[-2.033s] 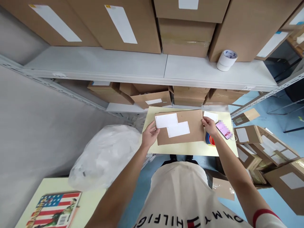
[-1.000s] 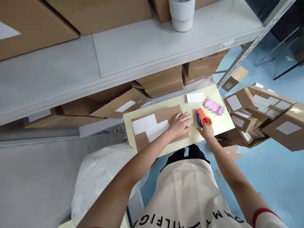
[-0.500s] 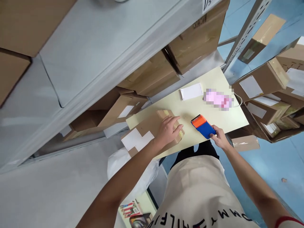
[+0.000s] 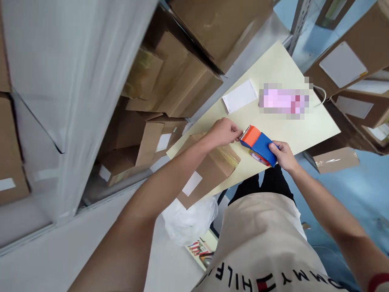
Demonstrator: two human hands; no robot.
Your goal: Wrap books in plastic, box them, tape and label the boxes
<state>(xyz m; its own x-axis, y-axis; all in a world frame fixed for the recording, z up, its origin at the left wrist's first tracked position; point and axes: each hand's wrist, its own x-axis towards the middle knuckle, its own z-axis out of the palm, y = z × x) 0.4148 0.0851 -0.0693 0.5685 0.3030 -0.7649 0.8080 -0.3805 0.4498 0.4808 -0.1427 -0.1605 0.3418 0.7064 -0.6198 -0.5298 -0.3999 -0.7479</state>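
Note:
My right hand (image 4: 284, 155) grips the blue rear of a tape dispenser (image 4: 263, 148), which has an orange front, a serrated edge and a tape roll showing underneath. The dispenser is held above the pale yellow table (image 4: 316, 125). Right at the serrated edge are the pinched fingertips of my left hand (image 4: 224, 132); what they hold, if anything, is too small to make out. Below my left forearm a closed cardboard box (image 4: 217, 164) lies on the table, with yellowish tape on its end and a white label on top. The forearm covers part of it.
On the table lie a stack of white labels (image 4: 240, 96) and a pixelated pink item (image 4: 282, 100) with a white cable. Shelves with cartons (image 4: 179, 81) stand at the left and back. More boxes (image 4: 343, 65) are piled at the right. A white plastic bag (image 4: 190, 221) hangs below the table.
My left hand has left the box and moved to the dispenser's front edge, its fingers now pinched. The dispenser has tilted, so its roll shows. The view has shifted and turned.

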